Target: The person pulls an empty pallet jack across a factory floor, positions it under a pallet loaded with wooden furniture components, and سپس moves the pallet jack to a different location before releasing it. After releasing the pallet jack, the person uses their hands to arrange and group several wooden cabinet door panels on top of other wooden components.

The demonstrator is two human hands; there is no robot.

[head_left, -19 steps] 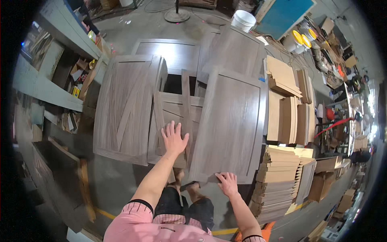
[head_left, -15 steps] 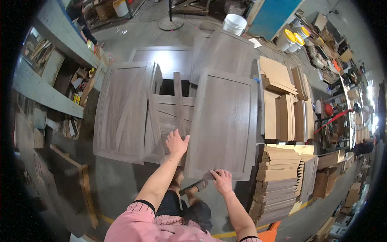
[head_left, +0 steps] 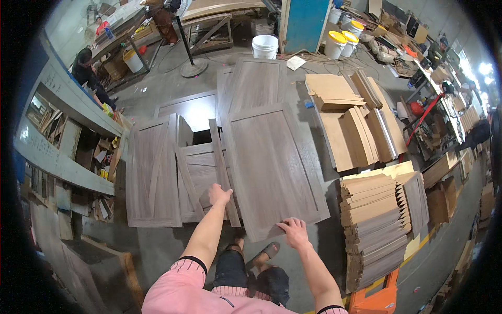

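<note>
A grey-brown wood-grain cabinet door [head_left: 274, 165] with a raised frame lies on a stack in front of me. My right hand [head_left: 294, 233] is closed on its near edge, thumb on the top face and some fingertips hidden. My left hand [head_left: 220, 194] has its fingers curled over a narrow wooden strip [head_left: 218, 152] beside the door's left edge. Further left, another grey-brown door [head_left: 144, 175] lies flat, with a loose slanting strip [head_left: 166, 157] on it. Between the two doors, a lower panel [head_left: 201, 170] shows partly beneath the strips.
More doors [head_left: 256, 81] lie behind. To the right are tan boards [head_left: 334, 120] and a tall stack of narrow pieces [head_left: 371, 235] by an orange pallet jack [head_left: 374, 298]. A white bucket [head_left: 265, 47] and metal stand [head_left: 193, 67] occupy the floor ahead. Shelving [head_left: 78, 141] rises at left.
My left hand's spread fingers have curled in over the strip. My right hand keeps its hold on the door's near edge. The view has tilted, showing more of the far workshop.
</note>
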